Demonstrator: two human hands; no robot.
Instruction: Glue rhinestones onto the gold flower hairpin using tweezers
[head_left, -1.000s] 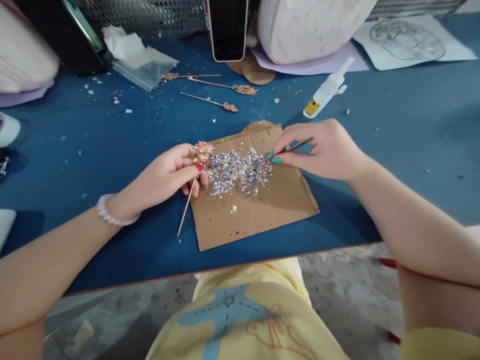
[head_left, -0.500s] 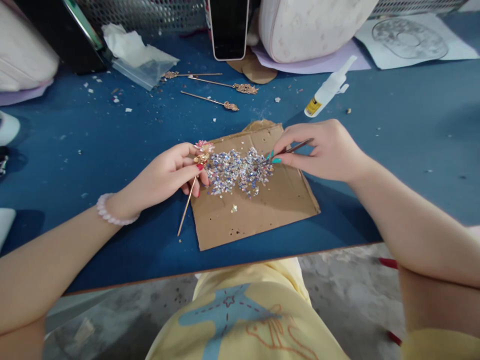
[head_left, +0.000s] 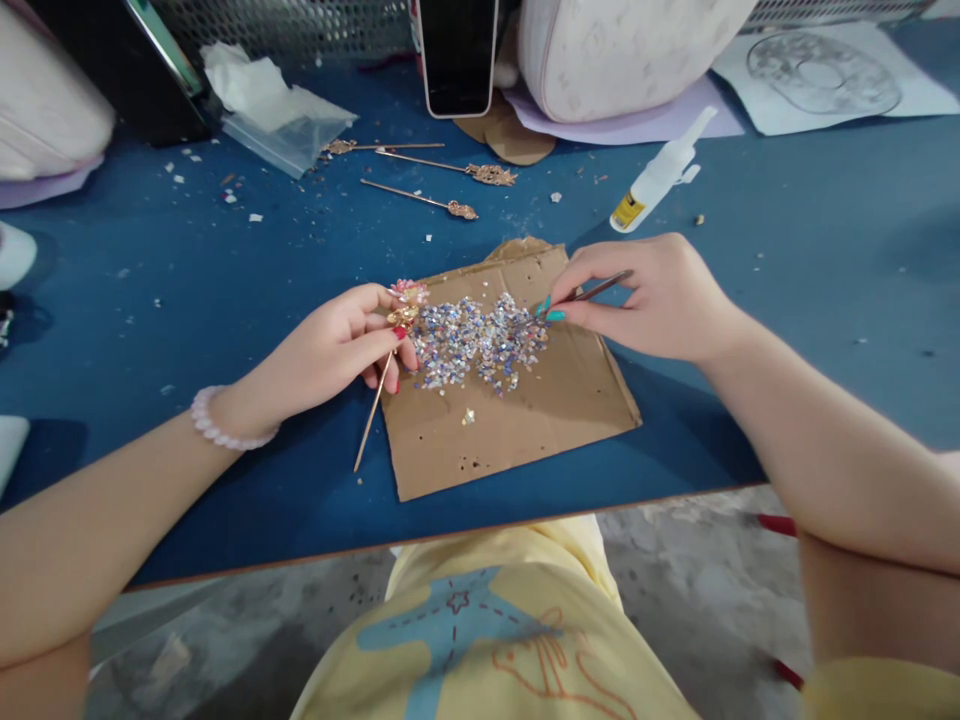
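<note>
My left hand (head_left: 337,345) pinches a gold hairpin (head_left: 373,418) near its ornate head, where a pink flower (head_left: 409,291) shows; the pin's stick slants down past the cardboard's left edge. In my right hand (head_left: 645,300) are thin dark tweezers (head_left: 600,287), held between thumb and fingers, their tips at the right part of a pile of small glittery rhinestones (head_left: 454,345). The pile lies on a brown cardboard piece (head_left: 525,440). Whether the tips hold a stone is too small to tell.
Three gold hairpins (head_left: 420,194) lie behind the cardboard. A white glue bottle (head_left: 654,185) lies at the back right. Farther back are a phone (head_left: 459,55), a plastic bag (head_left: 292,140), a pale bag (head_left: 622,60) and a printed sheet (head_left: 832,80).
My right hand and the tweezers have shifted very slightly among the stones. My left hand keeps the hairpin in the same place.
</note>
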